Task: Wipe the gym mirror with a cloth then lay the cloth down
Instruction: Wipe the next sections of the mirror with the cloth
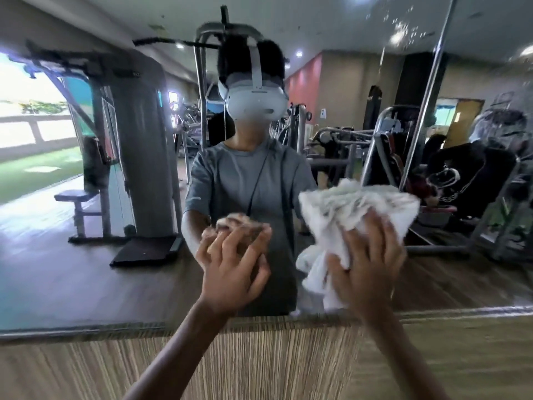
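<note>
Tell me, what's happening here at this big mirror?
A person is wiping a gym mirror. Their right hand presses a bunched white cloth against the glass, while the left hand rests its fingertips on the mirror beside it. The cloth is in use, not yet laid down. Weight machines show in the reflection.

Bright window glare left, soft blur, fisheye

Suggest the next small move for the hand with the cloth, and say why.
Probably slide the right hand up and to the right, with the white cloth pressed flat on the mirror. The cloth sits low on the glass, white specks show near the top right, and the left hand only rests spread fingertips on the glass.
</note>
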`<action>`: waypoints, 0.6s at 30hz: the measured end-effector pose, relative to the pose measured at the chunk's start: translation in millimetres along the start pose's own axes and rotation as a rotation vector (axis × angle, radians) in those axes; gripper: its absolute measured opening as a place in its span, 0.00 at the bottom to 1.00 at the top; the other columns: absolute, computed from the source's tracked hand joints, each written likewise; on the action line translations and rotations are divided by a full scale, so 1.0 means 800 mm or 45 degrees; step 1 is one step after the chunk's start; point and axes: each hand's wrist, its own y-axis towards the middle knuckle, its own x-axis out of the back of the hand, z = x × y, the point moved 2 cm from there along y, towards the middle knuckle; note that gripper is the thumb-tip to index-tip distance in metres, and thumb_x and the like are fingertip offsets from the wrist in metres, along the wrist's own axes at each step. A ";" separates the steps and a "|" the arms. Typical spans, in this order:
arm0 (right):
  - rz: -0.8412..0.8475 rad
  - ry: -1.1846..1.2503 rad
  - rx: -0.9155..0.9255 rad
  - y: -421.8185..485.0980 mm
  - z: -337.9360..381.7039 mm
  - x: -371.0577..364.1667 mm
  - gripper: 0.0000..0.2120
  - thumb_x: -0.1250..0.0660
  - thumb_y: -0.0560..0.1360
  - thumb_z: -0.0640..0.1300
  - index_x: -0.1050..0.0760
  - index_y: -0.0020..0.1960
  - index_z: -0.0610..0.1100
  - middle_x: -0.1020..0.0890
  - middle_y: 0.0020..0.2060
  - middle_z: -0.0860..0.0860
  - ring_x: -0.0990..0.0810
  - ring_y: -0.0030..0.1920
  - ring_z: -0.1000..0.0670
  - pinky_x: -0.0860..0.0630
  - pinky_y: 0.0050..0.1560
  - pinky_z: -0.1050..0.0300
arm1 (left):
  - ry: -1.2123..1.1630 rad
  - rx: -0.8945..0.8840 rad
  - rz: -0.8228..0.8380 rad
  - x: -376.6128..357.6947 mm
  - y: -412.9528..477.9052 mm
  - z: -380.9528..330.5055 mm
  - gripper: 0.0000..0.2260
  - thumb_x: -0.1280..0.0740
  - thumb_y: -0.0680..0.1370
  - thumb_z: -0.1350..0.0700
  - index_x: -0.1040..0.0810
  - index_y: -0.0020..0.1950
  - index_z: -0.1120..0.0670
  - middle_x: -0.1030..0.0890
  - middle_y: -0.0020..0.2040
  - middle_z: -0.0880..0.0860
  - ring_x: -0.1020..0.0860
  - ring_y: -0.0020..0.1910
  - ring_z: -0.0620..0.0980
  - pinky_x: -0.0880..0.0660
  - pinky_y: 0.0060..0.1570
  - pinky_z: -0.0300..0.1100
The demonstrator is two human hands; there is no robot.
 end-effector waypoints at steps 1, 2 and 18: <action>-0.067 0.037 -0.134 0.030 -0.002 0.003 0.23 0.38 0.74 0.56 0.27 0.67 0.49 0.32 0.72 0.42 0.38 0.72 0.41 0.39 0.65 0.41 | -0.009 -0.052 0.004 0.005 0.027 0.005 0.21 0.38 0.75 0.49 0.29 0.69 0.48 0.32 0.69 0.56 0.32 0.65 0.59 0.40 0.66 0.54; -0.152 0.088 -0.269 0.062 0.002 0.007 0.24 0.38 0.74 0.55 0.27 0.68 0.49 0.31 0.73 0.42 0.37 0.72 0.41 0.39 0.66 0.42 | -0.023 -0.085 -0.006 0.011 0.058 0.011 0.22 0.37 0.75 0.50 0.30 0.70 0.49 0.32 0.71 0.57 0.33 0.68 0.59 0.42 0.68 0.55; -0.106 0.050 -0.216 0.184 0.000 0.037 0.25 0.40 0.73 0.50 0.28 0.70 0.50 0.32 0.74 0.45 0.38 0.73 0.43 0.35 0.62 0.36 | 0.281 -0.119 -0.080 0.020 0.177 0.034 0.25 0.44 0.83 0.49 0.37 0.80 0.54 0.41 0.80 0.62 0.42 0.80 0.59 0.45 0.76 0.61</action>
